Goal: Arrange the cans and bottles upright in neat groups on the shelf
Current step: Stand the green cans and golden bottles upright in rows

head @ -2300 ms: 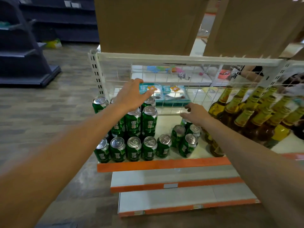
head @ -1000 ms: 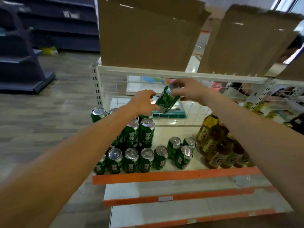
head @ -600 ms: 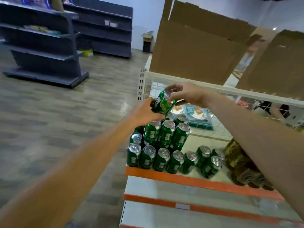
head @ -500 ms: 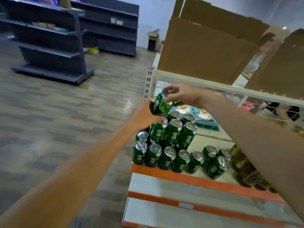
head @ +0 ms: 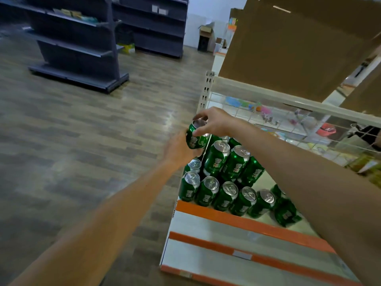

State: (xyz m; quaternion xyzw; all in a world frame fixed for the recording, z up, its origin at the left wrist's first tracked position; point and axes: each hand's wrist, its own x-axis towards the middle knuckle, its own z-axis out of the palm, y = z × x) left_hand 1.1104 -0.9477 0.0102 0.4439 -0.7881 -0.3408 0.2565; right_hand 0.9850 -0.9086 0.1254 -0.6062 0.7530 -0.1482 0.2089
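Two hands on one green can, and you have it in the air at the left end of the shelf, just above the stack. Your right hand comes over from above and pinches the silver rim between thumb and fingertips. Your left hand cups the lower half from the outer side, thumb up against the wall; its fingers are hidden behind the can. The can tilts, top leaning toward the grid at the back.

The label shows white characters and a yellowish swirl on green, too blurred to read. The same white characters run down every can below it, no clearer.

Under your hands the stack stands two tiers high, upper cans resting on lower ones, pull-tabs up. Nearer you, the front row lines the orange edge: five silver tops in a line, then another can partly behind your right forearm.

A small grey tag sits on a lower orange strip, with no writing that can be made out. Cardboard stands on top of the shelf unit. Dark racks stand across the wood floor to your left.
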